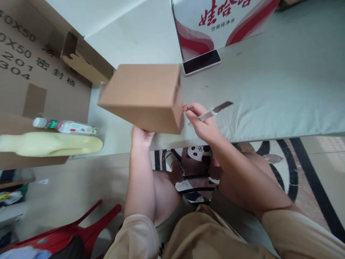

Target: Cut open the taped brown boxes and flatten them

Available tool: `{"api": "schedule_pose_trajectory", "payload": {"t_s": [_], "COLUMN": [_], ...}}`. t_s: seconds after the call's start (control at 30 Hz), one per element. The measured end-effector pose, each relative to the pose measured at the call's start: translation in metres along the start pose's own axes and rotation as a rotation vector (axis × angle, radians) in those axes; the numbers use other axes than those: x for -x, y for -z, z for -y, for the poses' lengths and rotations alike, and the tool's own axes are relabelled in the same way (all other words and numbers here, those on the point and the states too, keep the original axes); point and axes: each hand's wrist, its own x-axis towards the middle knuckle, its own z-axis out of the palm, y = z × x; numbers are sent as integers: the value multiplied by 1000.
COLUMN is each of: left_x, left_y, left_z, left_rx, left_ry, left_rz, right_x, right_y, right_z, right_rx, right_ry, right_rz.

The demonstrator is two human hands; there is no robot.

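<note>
A closed brown cardboard box [142,86] is held up, tilted, over the pale green table top. My left hand [141,136] grips it from below; most of those fingers are hidden under the box. Close by its right end, my right hand [202,122] is closed around a slim silver knife [212,112], which points up and to the right. The thumb and forefinger of that hand are at the box's right end face, and whether they pinch its edge or tape I cannot tell.
A phone [202,62] lies before a white and red carton [221,25]. At left stand a large cardboard carton [16,93] and a small open box [86,57], with a plastic bottle [72,127] and a pale yellow bottle-shaped object [59,144]. A red chair [88,230] is lower left.
</note>
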Motion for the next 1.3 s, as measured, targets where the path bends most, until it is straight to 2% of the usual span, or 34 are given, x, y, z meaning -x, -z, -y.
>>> {"api": "schedule_pose_trajectory", "payload": {"t_s": [0.07,0.17,0.23,0.37,0.47,0.53,0.6,0.67,0.73,0.77,0.83,0.9,0.97,1.13,1.3], "left_x": [4,9,13,21,27,29,28,26,23,22,21,22,25,39,59], "left_y": [-1,-3,-7,-21,-29,-30,-30,-28,-25,-23,-22,-22,-26,-36,-40], "left_z": [2,5,7,13,17,20,23,23,20,17,11,8,9,16,16], "left_rx": [-32,-105,-143,-209,-380,-534,-622,-595,-513,-493,-531,-624,-708,-771,-813], "left_ry": [90,146,161,234,326,313,158,-151,-500,-643,-836,-935,-981,-1120,-1141], "left_rz": [61,194,211,144,236,330,333,225,145,158,263,351,383,451,551], "right_x": [1,0,0,0,0,-1,-1,-1,-1,-1,0,0,1,3,3], "right_y": [-5,0,7,15,17,18,19,20,21,21,20,19,19,23,32], "right_z": [4,10,15,21,21,19,17,17,19,20,22,24,26,32,48], "right_rx": [16,43,53,21,-13,-14,-4,24,75,104,153,168,123,-126,-299], "right_ry": [97,155,169,226,289,297,286,287,320,344,388,415,423,302,158], "right_rz": [4,20,19,-38,-121,-165,-176,-129,-29,31,139,202,210,44,43]}}
